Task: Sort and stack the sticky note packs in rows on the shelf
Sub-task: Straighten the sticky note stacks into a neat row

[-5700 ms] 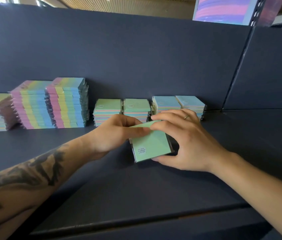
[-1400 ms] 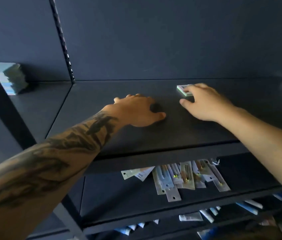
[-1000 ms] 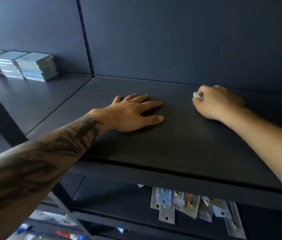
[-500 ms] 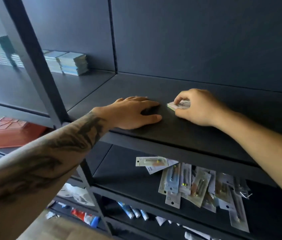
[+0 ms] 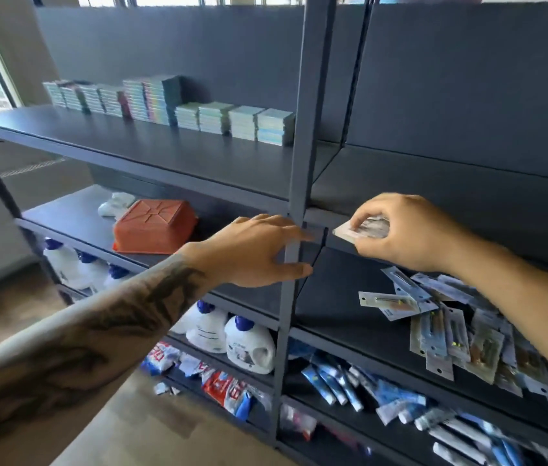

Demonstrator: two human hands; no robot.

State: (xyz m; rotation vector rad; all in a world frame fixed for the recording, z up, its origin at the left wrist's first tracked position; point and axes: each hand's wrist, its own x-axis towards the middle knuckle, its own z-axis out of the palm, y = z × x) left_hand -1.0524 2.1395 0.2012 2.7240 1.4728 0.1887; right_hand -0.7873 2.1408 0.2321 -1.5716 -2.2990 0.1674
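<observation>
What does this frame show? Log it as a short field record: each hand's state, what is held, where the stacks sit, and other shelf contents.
right hand: pinching a sticky note pack in front of the shelving, clear of any shelf board
left hand: open, empty, fingers spread by the upright post
sorted stacks: one row along the back of the upper left shelf
shelf below, left: upturned orange basket
shelf below, right: loose blister packs
lower left: white bottles with blue caps

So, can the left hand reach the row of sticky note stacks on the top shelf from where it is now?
Probably yes. The left hand is open and holds nothing, and the shelf board in front of the sticky note stacks is bare. Only the upright post stands near, to the right of the row.
</observation>
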